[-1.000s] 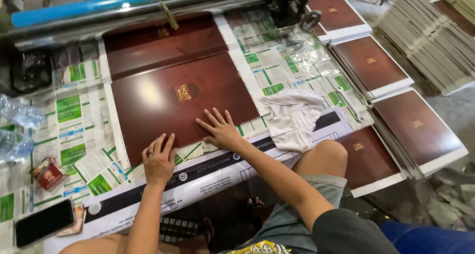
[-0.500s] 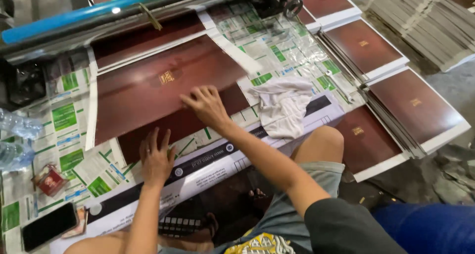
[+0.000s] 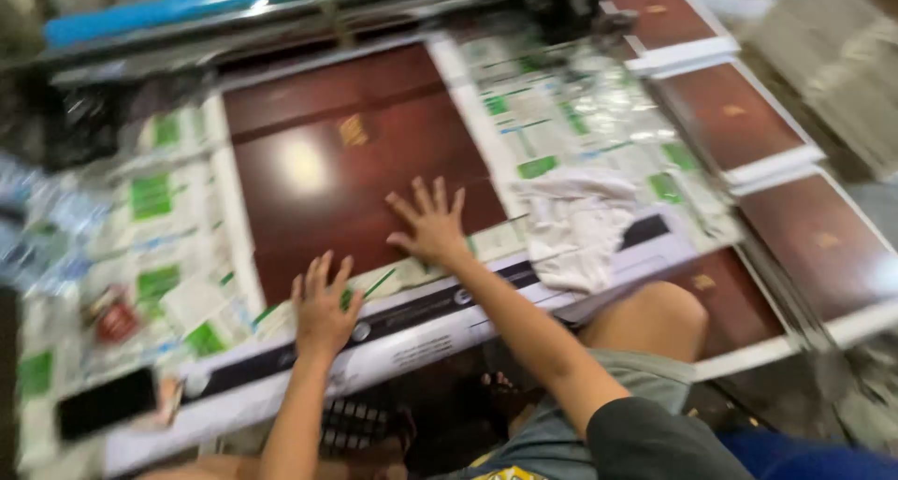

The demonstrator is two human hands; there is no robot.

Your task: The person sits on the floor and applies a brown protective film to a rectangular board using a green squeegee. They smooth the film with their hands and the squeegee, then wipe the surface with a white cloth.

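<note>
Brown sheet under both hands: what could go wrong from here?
1. Both hands lie flat with fingers spread, the right hand on the glossy brown sheet and the left hand at its near edge; they may leave prints or smudges on the shiny face.
2. The white rag lies loose just right of the sheet; it could get dragged onto it.
3. The phone sits near the table's front edge and could be knocked off.
</note>
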